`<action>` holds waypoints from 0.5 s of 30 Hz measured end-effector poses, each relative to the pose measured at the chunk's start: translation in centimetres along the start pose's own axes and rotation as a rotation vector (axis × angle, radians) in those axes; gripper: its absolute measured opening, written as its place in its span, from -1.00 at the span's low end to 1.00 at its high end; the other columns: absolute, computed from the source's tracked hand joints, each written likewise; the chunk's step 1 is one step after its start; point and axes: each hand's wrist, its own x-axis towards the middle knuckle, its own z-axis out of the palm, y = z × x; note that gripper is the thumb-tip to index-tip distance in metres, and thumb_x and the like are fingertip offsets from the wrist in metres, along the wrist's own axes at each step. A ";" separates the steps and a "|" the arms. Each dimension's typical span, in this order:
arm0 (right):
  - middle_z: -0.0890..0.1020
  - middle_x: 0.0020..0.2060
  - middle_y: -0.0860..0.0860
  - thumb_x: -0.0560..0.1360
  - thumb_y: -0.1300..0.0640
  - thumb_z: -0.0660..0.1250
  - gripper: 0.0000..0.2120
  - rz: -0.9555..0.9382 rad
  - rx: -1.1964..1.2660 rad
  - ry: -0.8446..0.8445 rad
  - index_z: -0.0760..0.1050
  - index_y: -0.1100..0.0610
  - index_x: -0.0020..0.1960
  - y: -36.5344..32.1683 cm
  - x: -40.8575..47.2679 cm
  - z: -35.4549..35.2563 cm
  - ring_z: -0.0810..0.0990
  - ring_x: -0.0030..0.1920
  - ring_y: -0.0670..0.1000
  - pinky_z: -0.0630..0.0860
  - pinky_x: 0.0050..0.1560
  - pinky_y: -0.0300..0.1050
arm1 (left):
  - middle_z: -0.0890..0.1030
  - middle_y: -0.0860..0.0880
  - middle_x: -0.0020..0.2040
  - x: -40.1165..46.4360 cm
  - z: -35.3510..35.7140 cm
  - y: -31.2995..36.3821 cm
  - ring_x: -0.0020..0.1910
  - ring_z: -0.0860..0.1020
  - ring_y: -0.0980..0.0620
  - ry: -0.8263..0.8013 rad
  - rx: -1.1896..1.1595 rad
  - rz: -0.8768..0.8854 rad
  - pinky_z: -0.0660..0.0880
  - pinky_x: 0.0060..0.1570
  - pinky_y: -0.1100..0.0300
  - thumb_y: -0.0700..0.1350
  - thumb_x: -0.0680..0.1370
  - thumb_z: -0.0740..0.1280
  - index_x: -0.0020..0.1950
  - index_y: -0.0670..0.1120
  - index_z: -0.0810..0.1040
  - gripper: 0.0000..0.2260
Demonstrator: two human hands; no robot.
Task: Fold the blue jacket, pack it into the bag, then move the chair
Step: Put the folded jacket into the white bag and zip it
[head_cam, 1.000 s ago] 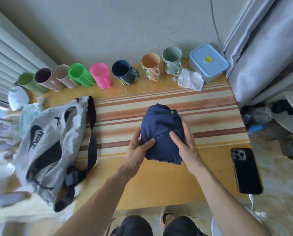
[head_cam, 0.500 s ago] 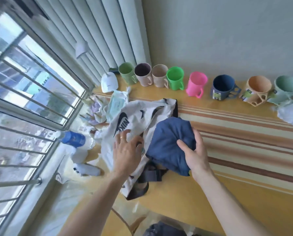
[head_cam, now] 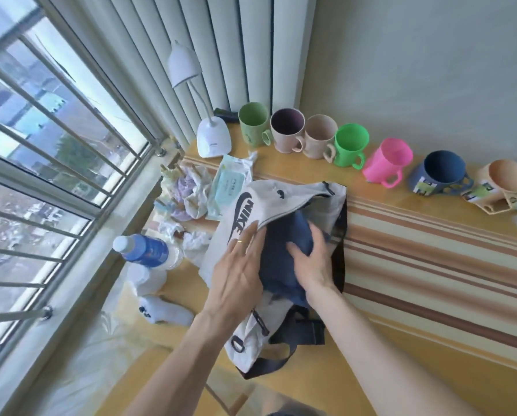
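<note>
The folded blue jacket [head_cam: 284, 253] lies partly inside the mouth of the white Nike bag [head_cam: 269, 199], which rests on the yellow striped table [head_cam: 431, 265]. My left hand [head_cam: 239, 277] lifts the bag's upper flap at the opening, fingers on the fabric edge. My right hand [head_cam: 311, 262] grips the jacket bundle and presses it into the bag. The bag's dark strap [head_cam: 296, 334] trails toward me. No chair is clearly in view.
A row of coloured mugs [head_cam: 350, 145] lines the wall. A white desk lamp [head_cam: 212, 139], a wipes packet [head_cam: 230, 184], crumpled paper, a blue-labelled bottle [head_cam: 146, 250] and white socks [head_cam: 164, 310] crowd the table's left side by the barred window.
The jacket was carried left from the table's middle to the bag and now sits partly inside it. My left hand went from the jacket to the bag's flap. My view swung left.
</note>
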 end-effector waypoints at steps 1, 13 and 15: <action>0.46 0.22 -0.15 0.59 0.15 0.33 -0.49 -0.041 -0.064 -0.053 0.32 -0.06 0.51 -0.8 0.3 1.2 0.42 0.23 -0.09 0.39 0.32 -0.07 | 0.26 -0.12 0.61 -0.2 -0.2 0.1 0.42 0.44 -0.15 -0.013 -0.005 0.025 0.43 0.31 0.07 -0.22 0.43 0.10 0.59 -0.14 0.25 -0.33; 0.37 0.49 0.29 0.60 0.03 -0.03 -0.44 -0.457 -0.863 -0.541 0.22 0.25 0.54 2.2 1.7 5.3 0.24 0.55 0.30 0.16 0.56 0.16 | 0.27 -0.16 0.60 -0.5 1.1 -0.6 0.29 0.53 -0.11 -0.080 -0.060 0.130 0.42 0.37 0.07 -0.13 0.39 -0.11 0.55 -0.21 0.31 -0.28; 0.31 0.47 0.19 0.54 -0.13 0.08 -0.39 -0.423 -0.737 -0.399 0.18 0.08 0.53 2.6 1.1 3.4 0.38 0.41 0.25 0.44 0.35 0.17 | 0.24 -0.16 0.61 -0.3 1.5 -0.5 0.21 0.56 -0.12 -0.102 -0.078 0.120 0.42 0.34 0.08 -0.17 0.39 -0.08 0.55 -0.21 0.30 -0.29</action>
